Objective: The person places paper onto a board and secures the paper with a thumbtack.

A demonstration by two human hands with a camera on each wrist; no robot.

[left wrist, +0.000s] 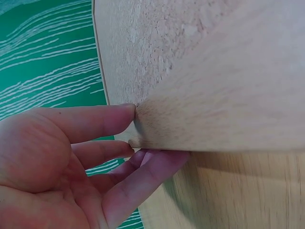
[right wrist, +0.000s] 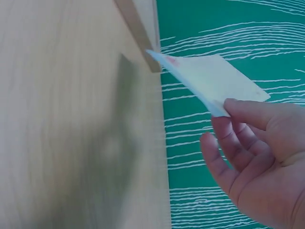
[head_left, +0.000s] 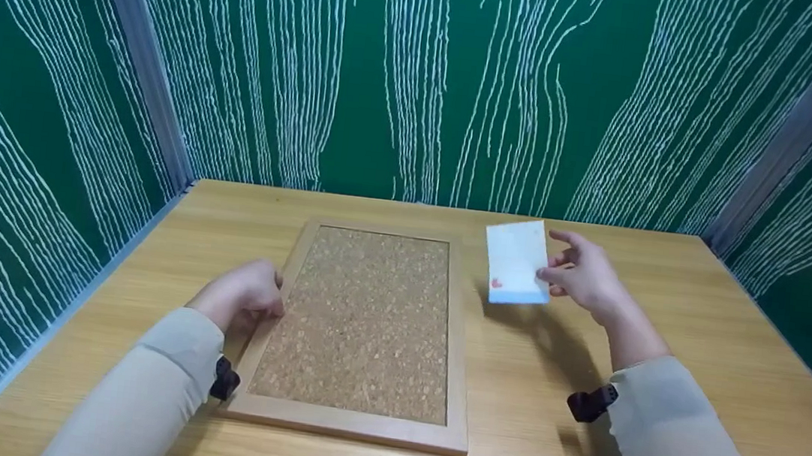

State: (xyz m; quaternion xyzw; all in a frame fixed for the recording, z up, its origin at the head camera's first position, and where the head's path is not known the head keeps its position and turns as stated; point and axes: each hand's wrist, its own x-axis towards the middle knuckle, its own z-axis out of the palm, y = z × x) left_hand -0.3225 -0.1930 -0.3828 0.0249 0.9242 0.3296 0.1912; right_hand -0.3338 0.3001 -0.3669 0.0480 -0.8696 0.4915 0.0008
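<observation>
A cork board (head_left: 366,322) in a light wooden frame lies on the table, longer from front to back. At its left edge my left hand (head_left: 252,291) grips the frame, thumb on top and fingers against the outer side, as the left wrist view shows of the frame (left wrist: 214,105). My right hand (head_left: 586,273) pinches a small sheet of note paper (head_left: 517,266) by its right edge, between thumb and fingers. Pale, with a blue strip along the bottom and a small red print in one corner, the note paper (right wrist: 214,81) is held above the table, right of the board.
The wooden table (head_left: 705,327) reaches back to a green wall (head_left: 359,102) with white wavy lines. Similar panels stand on both sides, joined by grey posts (head_left: 145,57). The right arm and paper cast shadows on the tabletop.
</observation>
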